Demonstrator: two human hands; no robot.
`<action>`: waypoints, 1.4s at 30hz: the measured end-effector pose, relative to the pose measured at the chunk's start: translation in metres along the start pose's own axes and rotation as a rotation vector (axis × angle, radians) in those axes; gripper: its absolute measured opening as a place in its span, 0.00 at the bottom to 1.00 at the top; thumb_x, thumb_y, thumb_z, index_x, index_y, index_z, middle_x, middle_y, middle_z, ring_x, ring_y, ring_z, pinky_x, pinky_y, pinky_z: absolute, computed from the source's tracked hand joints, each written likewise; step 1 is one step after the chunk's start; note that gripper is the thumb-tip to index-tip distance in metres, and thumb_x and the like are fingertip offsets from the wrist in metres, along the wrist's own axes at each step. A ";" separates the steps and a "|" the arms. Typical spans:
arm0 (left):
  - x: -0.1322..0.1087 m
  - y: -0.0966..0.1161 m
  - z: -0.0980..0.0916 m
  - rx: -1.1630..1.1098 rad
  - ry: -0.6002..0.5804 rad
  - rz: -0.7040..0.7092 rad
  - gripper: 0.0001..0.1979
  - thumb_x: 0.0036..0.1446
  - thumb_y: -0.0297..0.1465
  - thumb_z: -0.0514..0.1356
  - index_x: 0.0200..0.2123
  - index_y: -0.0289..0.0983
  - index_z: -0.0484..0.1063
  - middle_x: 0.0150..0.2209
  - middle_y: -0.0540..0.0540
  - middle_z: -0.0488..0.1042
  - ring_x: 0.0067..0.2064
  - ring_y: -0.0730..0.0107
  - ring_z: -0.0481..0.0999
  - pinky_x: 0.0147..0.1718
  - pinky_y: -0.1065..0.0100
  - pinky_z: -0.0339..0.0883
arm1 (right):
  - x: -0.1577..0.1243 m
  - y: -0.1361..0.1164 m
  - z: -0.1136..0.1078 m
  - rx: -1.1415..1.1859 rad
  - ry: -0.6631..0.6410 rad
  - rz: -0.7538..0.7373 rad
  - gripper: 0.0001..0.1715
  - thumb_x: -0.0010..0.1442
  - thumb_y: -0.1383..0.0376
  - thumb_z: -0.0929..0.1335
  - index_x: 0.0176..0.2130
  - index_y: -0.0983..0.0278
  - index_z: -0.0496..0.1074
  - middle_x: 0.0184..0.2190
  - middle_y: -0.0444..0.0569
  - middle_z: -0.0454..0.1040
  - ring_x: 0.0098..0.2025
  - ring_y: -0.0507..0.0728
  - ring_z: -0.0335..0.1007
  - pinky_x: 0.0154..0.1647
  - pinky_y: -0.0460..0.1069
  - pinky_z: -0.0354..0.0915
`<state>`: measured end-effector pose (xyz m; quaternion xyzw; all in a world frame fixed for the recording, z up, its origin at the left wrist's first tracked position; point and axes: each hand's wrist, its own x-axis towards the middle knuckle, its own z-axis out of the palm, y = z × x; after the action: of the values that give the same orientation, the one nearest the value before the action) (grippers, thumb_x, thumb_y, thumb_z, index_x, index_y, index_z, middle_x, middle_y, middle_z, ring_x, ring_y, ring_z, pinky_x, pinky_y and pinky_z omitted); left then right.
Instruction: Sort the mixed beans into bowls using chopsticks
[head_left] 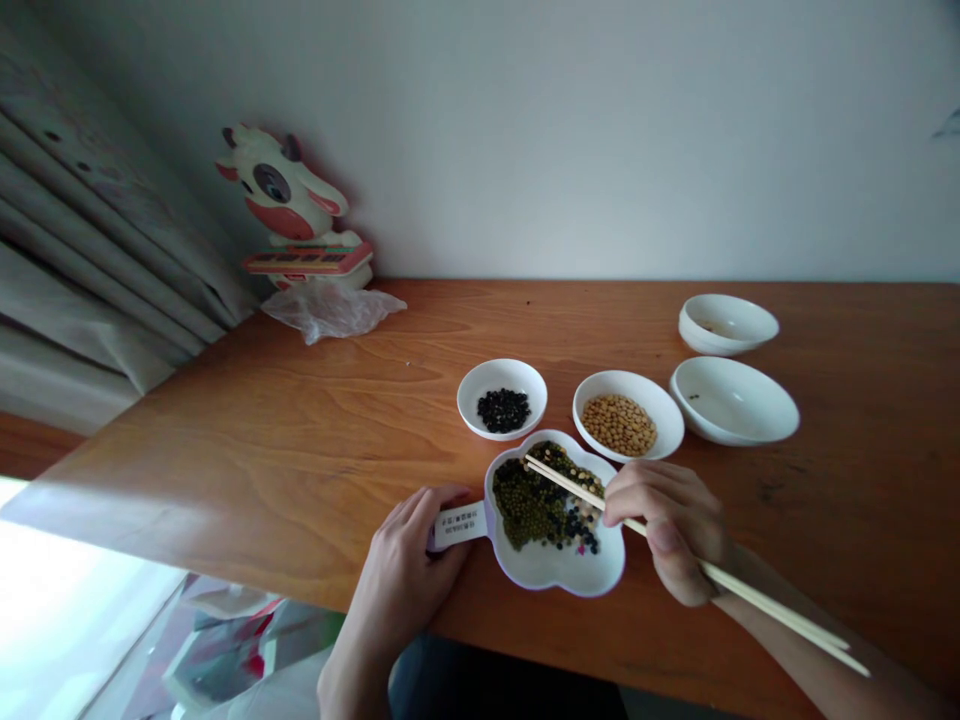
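Note:
My left hand (pixel 420 545) is closed around the labelled handle (pixel 459 526) of a white, lilac-rimmed scalloped dish (pixel 551 573). Mixed beans lie in the dish: mostly green ones (pixel 525 508), with dark and tan ones among them. My right hand (pixel 671 520) grips a pair of wooden chopsticks (pixel 577 488), their tips down at the beans in the far part of the dish. Whether a bean sits between the tips is too small to tell. Just behind the dish stand a white bowl (pixel 471 384) of black beans (pixel 503 410) and a white bowl (pixel 667 410) of yellow soybeans (pixel 619 424).
To the right, a white bowl (pixel 750 405) holds a few dark specks, and another bowl (pixel 731 318) behind it holds a little tan matter. A cow-shaped toy keyboard (pixel 307 220) and a clear plastic bag (pixel 330 312) are at the back left. The wooden table (pixel 300 430) meets the wall.

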<state>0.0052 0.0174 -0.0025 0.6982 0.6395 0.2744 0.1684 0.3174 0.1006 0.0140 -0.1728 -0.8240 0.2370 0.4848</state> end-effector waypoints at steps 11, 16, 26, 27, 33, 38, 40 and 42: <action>0.002 0.002 -0.010 -0.045 -0.040 -0.010 0.17 0.63 0.25 0.64 0.52 0.47 0.75 0.47 0.52 0.83 0.46 0.63 0.84 0.45 0.65 0.75 | -0.003 -0.001 -0.008 0.056 0.052 0.184 0.35 0.79 0.45 0.52 0.36 0.59 0.75 0.30 0.48 0.76 0.32 0.58 0.74 0.35 0.54 0.66; 0.012 0.001 -0.008 -0.079 -0.026 0.046 0.16 0.60 0.22 0.64 0.49 0.45 0.77 0.45 0.51 0.83 0.45 0.64 0.83 0.45 0.66 0.74 | -0.005 0.000 -0.001 0.074 0.004 0.255 0.39 0.77 0.40 0.50 0.36 0.59 0.73 0.30 0.47 0.75 0.32 0.58 0.73 0.36 0.54 0.66; 0.006 -0.004 -0.004 -0.065 -0.050 0.093 0.12 0.62 0.21 0.60 0.44 0.42 0.76 0.39 0.48 0.79 0.39 0.62 0.79 0.38 0.64 0.70 | -0.014 0.001 0.004 0.100 -0.017 0.314 0.34 0.77 0.41 0.53 0.37 0.59 0.72 0.30 0.46 0.72 0.33 0.57 0.69 0.36 0.54 0.62; 0.006 -0.004 -0.003 -0.071 -0.048 0.084 0.12 0.62 0.21 0.61 0.44 0.42 0.76 0.39 0.48 0.79 0.39 0.62 0.79 0.38 0.64 0.71 | -0.015 0.001 0.004 0.098 -0.018 0.310 0.34 0.77 0.42 0.53 0.38 0.59 0.72 0.30 0.46 0.72 0.33 0.57 0.69 0.36 0.54 0.62; 0.008 -0.006 -0.001 -0.091 -0.034 0.070 0.12 0.61 0.22 0.61 0.44 0.43 0.76 0.40 0.49 0.80 0.39 0.62 0.80 0.38 0.64 0.72 | -0.016 0.001 0.003 0.073 -0.040 0.270 0.29 0.79 0.47 0.55 0.38 0.60 0.72 0.29 0.46 0.72 0.32 0.57 0.69 0.35 0.54 0.61; 0.008 -0.005 -0.001 -0.090 -0.032 0.072 0.10 0.62 0.24 0.61 0.43 0.43 0.77 0.38 0.48 0.80 0.38 0.62 0.80 0.36 0.64 0.72 | -0.017 0.001 0.009 0.107 0.052 0.281 0.30 0.79 0.50 0.55 0.38 0.59 0.75 0.27 0.47 0.71 0.30 0.58 0.69 0.33 0.55 0.62; 0.009 -0.004 -0.002 -0.089 -0.040 0.077 0.09 0.63 0.24 0.61 0.43 0.43 0.76 0.38 0.48 0.80 0.37 0.62 0.80 0.36 0.64 0.72 | -0.016 0.001 0.011 0.118 0.092 0.293 0.30 0.78 0.50 0.55 0.37 0.59 0.75 0.25 0.47 0.71 0.28 0.59 0.69 0.31 0.55 0.62; 0.009 -0.004 -0.002 -0.096 -0.045 0.075 0.10 0.62 0.24 0.61 0.43 0.43 0.76 0.39 0.48 0.80 0.37 0.62 0.80 0.35 0.64 0.72 | -0.015 0.000 0.013 0.118 0.114 0.298 0.30 0.78 0.50 0.55 0.36 0.58 0.76 0.24 0.47 0.70 0.27 0.59 0.69 0.30 0.56 0.62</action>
<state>0.0008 0.0267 -0.0022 0.7189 0.5949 0.2950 0.2055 0.3133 0.0902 -0.0023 -0.2774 -0.7450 0.3440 0.4997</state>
